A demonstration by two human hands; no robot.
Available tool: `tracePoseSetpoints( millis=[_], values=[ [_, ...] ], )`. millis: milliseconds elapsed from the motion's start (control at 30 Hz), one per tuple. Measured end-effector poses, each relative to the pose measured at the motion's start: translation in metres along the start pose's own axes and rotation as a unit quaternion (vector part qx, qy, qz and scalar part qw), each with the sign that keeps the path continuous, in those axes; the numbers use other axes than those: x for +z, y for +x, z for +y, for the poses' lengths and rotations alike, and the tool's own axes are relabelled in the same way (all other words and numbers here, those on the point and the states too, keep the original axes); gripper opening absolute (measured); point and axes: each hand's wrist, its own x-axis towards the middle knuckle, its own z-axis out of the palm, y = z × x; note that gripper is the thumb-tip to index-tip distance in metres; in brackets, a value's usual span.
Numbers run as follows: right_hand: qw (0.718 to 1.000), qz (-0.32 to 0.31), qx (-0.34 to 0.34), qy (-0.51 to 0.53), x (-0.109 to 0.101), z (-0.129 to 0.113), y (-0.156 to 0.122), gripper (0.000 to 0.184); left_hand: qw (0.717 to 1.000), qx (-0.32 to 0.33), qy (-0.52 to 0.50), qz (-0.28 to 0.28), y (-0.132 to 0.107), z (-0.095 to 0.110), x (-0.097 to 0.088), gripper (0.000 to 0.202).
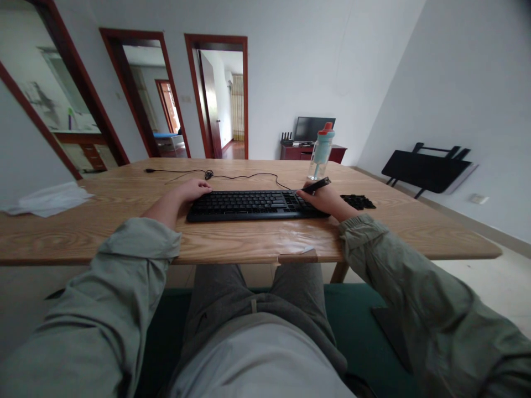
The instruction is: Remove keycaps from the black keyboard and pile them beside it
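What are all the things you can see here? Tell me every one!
keyboard: one, black, middle of the table
tool: one, dark, in the right hand, over the keyboard's right end
small pieces: one pile, black, right of the keyboard
bottle: one, pale blue with red lid, behind the keyboard
cable: one, black, behind the keyboard
sheet: one, white, table's left edge
table: one, light wood, under the keyboard
screen: one, black, by the far wall
left hand: one, touching keyboard's left end
right hand: one, holding the tool
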Motion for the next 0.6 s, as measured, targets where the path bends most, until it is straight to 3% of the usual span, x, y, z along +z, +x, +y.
tracePoseSetpoints(
  millis=[233,600],
  values=[
    [0.995,-0.006,0.092,-0.035,0.001,-0.034,0.012,0.037,1.000,0.000,-0.001,-0.002,-0.003,0.003,-0.002,0.025],
    [0.987,0.022,0.158,0.022,0.009,-0.024,0.031,0.028,1.000,0.009,0.002,-0.001,-0.003,0.003,-0.001,0.026]
  ],
)
